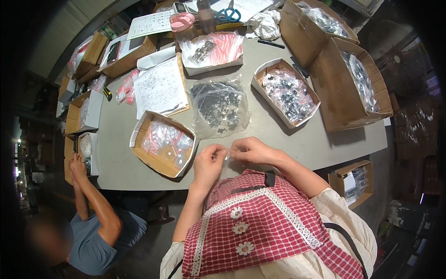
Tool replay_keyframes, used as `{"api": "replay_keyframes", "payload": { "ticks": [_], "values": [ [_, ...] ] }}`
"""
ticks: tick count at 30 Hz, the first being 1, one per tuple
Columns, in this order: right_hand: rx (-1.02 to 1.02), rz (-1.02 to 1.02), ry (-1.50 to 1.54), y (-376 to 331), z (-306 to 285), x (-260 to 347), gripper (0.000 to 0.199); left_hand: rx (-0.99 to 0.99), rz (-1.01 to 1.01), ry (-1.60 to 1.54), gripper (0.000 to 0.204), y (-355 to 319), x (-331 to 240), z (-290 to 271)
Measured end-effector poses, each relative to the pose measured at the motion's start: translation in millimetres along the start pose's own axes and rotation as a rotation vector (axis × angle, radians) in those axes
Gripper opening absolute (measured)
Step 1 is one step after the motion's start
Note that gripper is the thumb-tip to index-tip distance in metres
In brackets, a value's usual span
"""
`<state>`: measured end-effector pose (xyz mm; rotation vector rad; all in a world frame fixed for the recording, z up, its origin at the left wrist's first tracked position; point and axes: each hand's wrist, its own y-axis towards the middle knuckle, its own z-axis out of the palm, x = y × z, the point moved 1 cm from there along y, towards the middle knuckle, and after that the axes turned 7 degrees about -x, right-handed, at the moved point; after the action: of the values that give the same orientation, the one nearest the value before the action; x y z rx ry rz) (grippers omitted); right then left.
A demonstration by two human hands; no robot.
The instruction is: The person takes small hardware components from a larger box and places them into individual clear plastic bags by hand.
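Note:
My left hand (210, 163) and my right hand (252, 151) meet just above the table's near edge, both with fingers pinched. Between the fingertips is a small, clear, whitish thing (226, 158); its kind is too small to tell. Just beyond my hands lies a large clear plastic bag (220, 109) full of small black and metallic parts. To the left of my left hand, a cardboard tray (136, 143) holds little clear bags with white ring-shaped pieces. Past my right hand stands another tray (291, 123) filled with small red-edged bags of dark parts.
At the far side stands a white box (213, 69) of red-edged bags, beside a pink-lidded bottle (182, 24) and blue-handled scissors (228, 15). Printed sheets (160, 86) lie left of centre. Tall cartons (332, 88) line the right. A co-worker (100, 232) sits at left, hands at a box.

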<state>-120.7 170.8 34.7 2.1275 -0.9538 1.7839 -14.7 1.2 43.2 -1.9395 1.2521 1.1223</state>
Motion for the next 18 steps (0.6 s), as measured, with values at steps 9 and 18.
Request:
{"api": "replay_keyframes", "payload": {
  "ticks": [9, 18],
  "values": [
    [0.051, 0.059, 0.316, 0, 8, -6, 0.014, 0.239, -0.157, -0.24, 0.024, -4, -8, -3],
    [-0.221, -0.15, 0.09, -3, 15, 0, 0.015, -0.017, -0.17, -0.201, 0.013, -24, -3, 17]
  ]
}}
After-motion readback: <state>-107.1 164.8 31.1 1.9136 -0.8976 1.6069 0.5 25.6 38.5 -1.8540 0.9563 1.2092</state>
